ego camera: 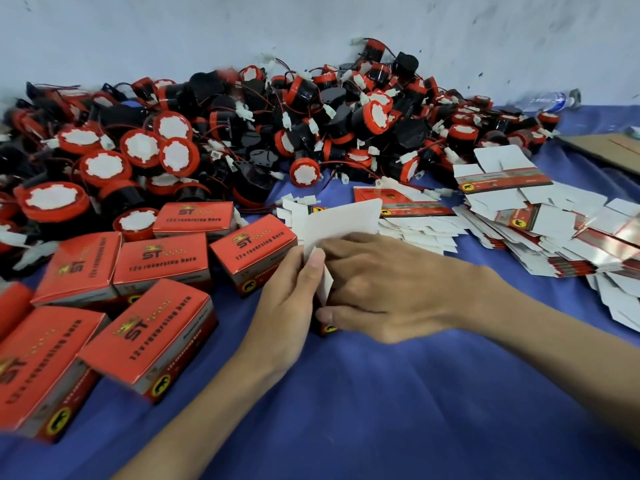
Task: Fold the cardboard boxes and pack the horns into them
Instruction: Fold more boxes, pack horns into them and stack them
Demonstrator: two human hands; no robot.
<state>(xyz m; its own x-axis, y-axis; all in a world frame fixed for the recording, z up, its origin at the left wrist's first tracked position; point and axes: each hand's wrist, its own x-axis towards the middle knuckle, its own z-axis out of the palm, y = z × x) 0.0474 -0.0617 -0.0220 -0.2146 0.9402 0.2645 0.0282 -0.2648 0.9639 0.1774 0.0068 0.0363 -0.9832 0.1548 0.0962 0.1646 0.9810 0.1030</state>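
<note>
Folding near centre, the left hand (294, 289) and right hand (384, 289) pinch a half-formed carton (341, 221), apparently by its flaps. Thin card: light, easily creased, best held along edges.

**Blue-covered surface, totally loaded**

The surface (398, 393) had a wrinkled blue cloth over it. Huge heap of red-and-black horns (214, 140) sat along the back, folded red boxes (162, 261) at the left, flat unfolded box blanks (540, 216) spread out right. Brown cardboard sheet (609, 150) and a plastic bottle (550, 100) lay far right.
</note>
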